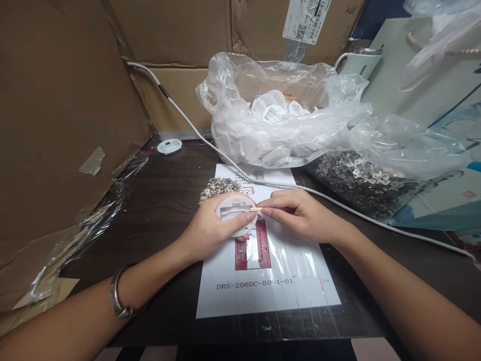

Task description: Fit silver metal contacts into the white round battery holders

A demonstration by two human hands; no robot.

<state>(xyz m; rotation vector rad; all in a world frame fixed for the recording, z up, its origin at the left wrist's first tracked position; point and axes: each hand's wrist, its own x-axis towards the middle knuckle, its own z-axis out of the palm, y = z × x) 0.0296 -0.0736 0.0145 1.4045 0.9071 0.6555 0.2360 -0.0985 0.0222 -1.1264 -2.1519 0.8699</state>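
My left hand (pixel 216 223) is wrapped round a round white plastic housing (pixel 236 227), with the thumb across its face. A rectangular recess with metal contacts at its left end shows in the housing. Between the thumb and fingertips of my right hand (pixel 296 213) is a thin pale stick (pixel 257 209), its tip touching the right side of the recess. Just behind the housing lies a pile of small metal contacts (pixel 218 188). Beneath both hands is a printed sheet (pixel 285 286) with a red picture on it.
A clear plastic bag (pixel 278 143) of round white parts stands at the back. To its right lies a bag of small metal pieces (pixel 361 180). A white cable (pixel 180 113) crosses the table. One white disc (pixel 169 146) rests back left, near cardboard (pixel 67 100).
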